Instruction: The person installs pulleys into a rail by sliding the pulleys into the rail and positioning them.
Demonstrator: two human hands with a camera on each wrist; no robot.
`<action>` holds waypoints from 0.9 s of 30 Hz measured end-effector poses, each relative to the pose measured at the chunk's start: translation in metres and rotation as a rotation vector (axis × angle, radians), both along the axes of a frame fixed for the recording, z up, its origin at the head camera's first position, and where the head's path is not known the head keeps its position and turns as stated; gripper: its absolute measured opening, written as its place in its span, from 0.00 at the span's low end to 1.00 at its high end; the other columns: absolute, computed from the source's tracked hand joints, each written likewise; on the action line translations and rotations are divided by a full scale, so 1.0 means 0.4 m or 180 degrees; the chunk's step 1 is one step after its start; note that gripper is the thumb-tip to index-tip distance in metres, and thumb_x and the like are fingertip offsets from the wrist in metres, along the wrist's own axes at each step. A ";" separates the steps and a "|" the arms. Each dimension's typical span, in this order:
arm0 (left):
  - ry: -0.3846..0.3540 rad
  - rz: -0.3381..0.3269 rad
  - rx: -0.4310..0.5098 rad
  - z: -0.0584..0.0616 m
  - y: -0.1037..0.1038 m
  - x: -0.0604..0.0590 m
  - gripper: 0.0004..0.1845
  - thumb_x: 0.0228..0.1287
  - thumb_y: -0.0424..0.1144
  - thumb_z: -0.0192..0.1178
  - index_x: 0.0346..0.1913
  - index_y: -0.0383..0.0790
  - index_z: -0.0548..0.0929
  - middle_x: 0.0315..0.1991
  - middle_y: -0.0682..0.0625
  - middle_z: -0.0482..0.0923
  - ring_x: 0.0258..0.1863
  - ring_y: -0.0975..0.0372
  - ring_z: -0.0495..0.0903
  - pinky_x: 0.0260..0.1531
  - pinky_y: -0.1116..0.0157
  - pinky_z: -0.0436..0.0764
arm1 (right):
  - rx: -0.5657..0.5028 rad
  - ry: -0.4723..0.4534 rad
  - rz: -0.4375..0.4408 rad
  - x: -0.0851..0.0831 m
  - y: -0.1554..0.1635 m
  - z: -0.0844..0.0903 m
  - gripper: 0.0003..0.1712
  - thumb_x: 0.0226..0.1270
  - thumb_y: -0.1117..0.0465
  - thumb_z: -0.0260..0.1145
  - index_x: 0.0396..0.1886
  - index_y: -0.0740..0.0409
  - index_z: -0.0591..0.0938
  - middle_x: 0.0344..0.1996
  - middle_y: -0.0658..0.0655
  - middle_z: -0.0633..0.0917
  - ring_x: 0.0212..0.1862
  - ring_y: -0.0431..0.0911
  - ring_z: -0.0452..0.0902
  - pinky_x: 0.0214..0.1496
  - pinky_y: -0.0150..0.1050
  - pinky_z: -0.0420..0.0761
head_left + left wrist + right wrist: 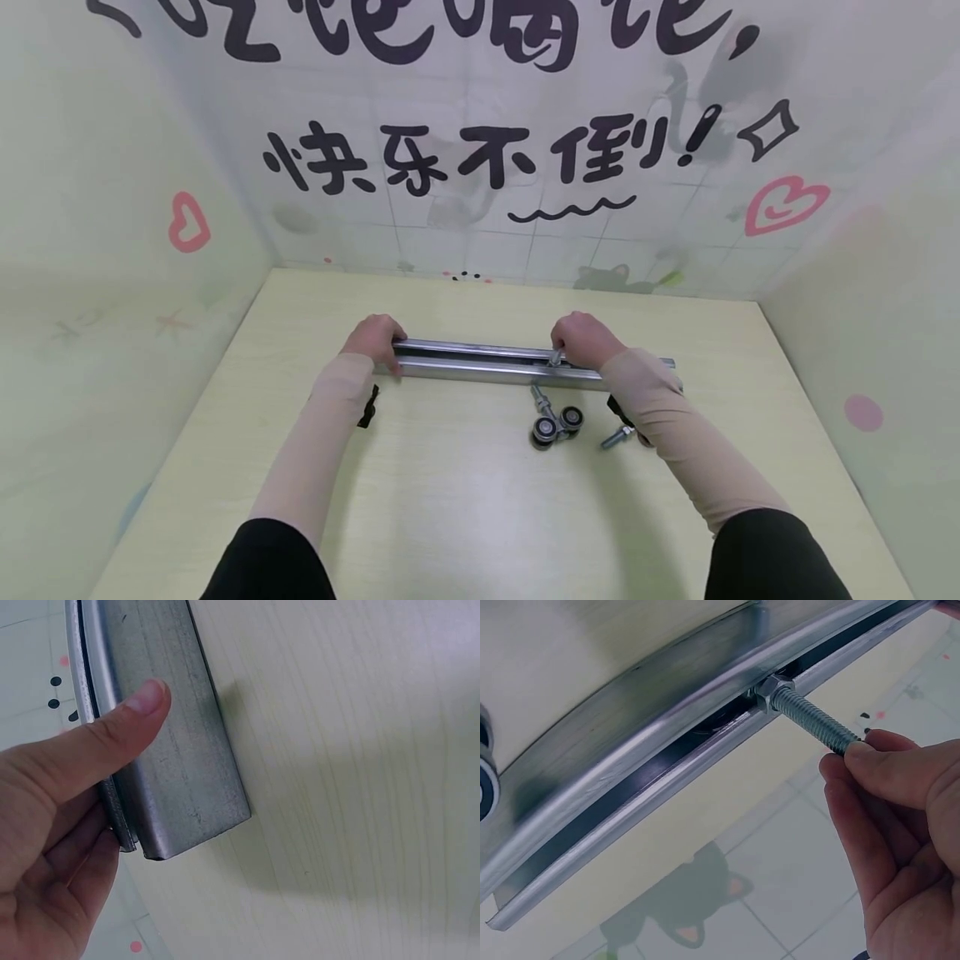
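Note:
A long metal track rail (pixel 480 365) lies across the pale wooden table (pixel 465 500). My left hand (pixel 372 337) grips the rail's left end (pixel 180 750), the thumb (pixel 120 727) pressed on its side and fingers round the slotted edge. My right hand (pixel 583 337) pinches the tip of a threaded bolt (pixel 814 720) that sticks up out of the rail's slot (pixel 705 735); a nut sits at the bolt's base. In front of the rail lies a loose roller carriage (pixel 553 423) with black wheels and its own bolt. A separate bolt (pixel 618 435) lies to its right.
Patterned walls with black lettering and pink hearts close in the table at the back and on both sides. A black strap piece (pixel 368 407) hangs under the left wrist. Bare tabletop stretches in front of the rail.

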State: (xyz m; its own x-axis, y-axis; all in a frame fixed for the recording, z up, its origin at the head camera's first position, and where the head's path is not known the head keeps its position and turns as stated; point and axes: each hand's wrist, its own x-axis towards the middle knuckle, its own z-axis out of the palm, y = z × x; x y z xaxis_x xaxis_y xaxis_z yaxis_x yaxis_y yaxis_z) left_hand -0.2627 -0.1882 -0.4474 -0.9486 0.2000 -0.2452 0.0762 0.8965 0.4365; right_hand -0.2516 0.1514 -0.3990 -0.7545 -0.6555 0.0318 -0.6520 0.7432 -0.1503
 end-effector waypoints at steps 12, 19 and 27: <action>0.0008 -0.0017 0.0001 -0.009 0.006 -0.009 0.36 0.24 0.30 0.78 0.48 0.32 0.80 0.50 0.39 0.77 0.50 0.49 0.74 0.55 0.54 0.71 | -0.0022 -0.0022 -0.0110 0.002 0.063 -0.006 0.15 0.39 0.81 0.54 0.14 0.61 0.82 0.18 0.52 0.81 0.23 0.44 0.73 0.31 0.41 0.79; -0.0014 -0.0029 0.0001 -0.009 0.004 -0.006 0.36 0.24 0.30 0.77 0.48 0.32 0.80 0.49 0.39 0.77 0.49 0.49 0.74 0.55 0.54 0.71 | -0.0089 -0.0101 -0.0181 0.002 0.098 -0.008 0.16 0.37 0.82 0.53 0.13 0.61 0.81 0.17 0.52 0.81 0.22 0.44 0.73 0.30 0.40 0.79; 0.0008 -0.0046 -0.0002 -0.009 -0.004 -0.010 0.36 0.24 0.31 0.78 0.47 0.32 0.80 0.48 0.39 0.78 0.48 0.49 0.75 0.53 0.53 0.72 | -0.0044 0.0039 -0.0176 0.001 0.131 -0.006 0.15 0.37 0.81 0.54 0.13 0.61 0.81 0.17 0.52 0.81 0.22 0.46 0.74 0.29 0.42 0.78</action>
